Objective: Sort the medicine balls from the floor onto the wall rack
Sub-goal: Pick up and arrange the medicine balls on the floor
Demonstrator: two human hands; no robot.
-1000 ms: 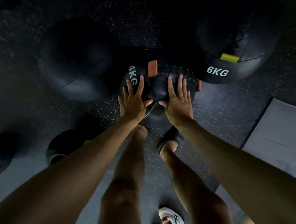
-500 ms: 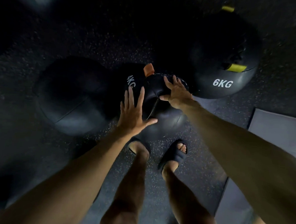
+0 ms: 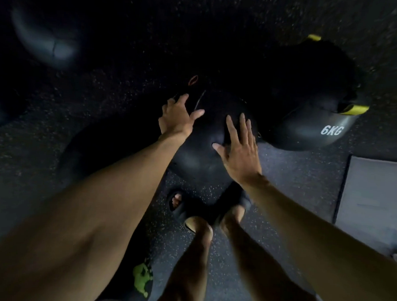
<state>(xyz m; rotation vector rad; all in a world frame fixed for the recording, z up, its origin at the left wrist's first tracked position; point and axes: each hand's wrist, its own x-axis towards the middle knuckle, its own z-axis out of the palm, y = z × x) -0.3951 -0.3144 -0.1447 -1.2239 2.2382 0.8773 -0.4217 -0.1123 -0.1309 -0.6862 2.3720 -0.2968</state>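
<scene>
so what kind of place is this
Most likely a gym or workout room. Several black medicine balls lie around, one marked 6KG; the speckled rubber floor is the kind laid in weight areas, and a grey exercise mat lies at the right.

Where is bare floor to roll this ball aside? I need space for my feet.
Free: speckled floor between the 6KG ball and grey mat. Crowded: the ball under both hands sits close against the 6KG ball, sandals just behind.

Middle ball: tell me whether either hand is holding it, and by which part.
Neither grips it. The left hand rests on the ball at its upper left, the right hand lies flat on its right side, fingers spread.
</scene>
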